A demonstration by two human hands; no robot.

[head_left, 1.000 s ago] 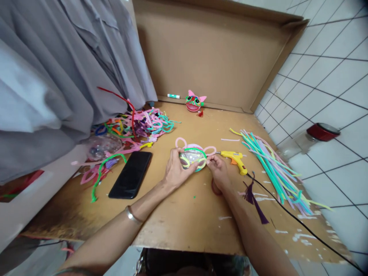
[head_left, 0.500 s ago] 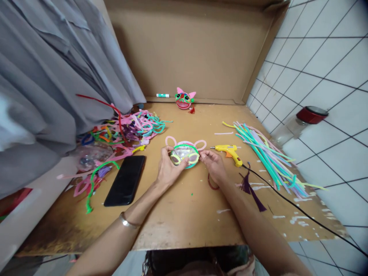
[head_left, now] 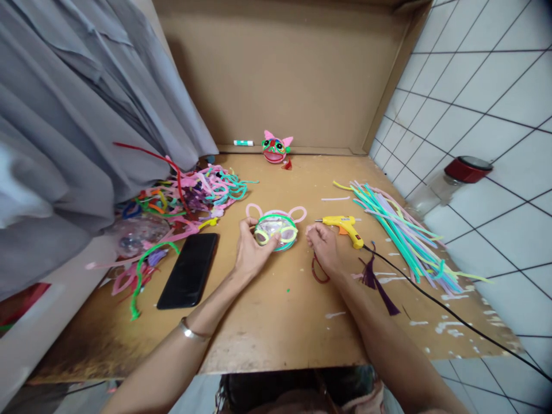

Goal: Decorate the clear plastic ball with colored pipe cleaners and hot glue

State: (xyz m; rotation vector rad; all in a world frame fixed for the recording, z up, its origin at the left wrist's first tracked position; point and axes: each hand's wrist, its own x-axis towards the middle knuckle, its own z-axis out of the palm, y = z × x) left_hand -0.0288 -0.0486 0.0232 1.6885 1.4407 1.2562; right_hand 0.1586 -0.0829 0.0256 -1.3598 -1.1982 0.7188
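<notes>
My left hand (head_left: 254, 251) grips the left side of a round clear piece (head_left: 276, 230) trimmed with green and yellow pipe cleaners, its thumb on the front. Two pink loops stick up from its top like ears, and two yellow rings sit on its front. My right hand (head_left: 322, 244) is a little to the right of the piece, apart from it, with its fingers pinched together; what they hold, if anything, is too small to make out. A dark red loop (head_left: 318, 275) lies beside the right wrist.
A yellow glue gun (head_left: 342, 225) lies right of my right hand, its cord trailing right. Pipe cleaners (head_left: 397, 241) lie farther right, a tangled pile (head_left: 202, 192) and phone (head_left: 188, 271) left. A finished-looking pink-eared figure (head_left: 276, 148) and glue stick (head_left: 244, 142) are behind.
My right hand has drawn away from the piece to the right, with its fingers curled in. The left hand still holds the piece, which has shifted very slightly left.
</notes>
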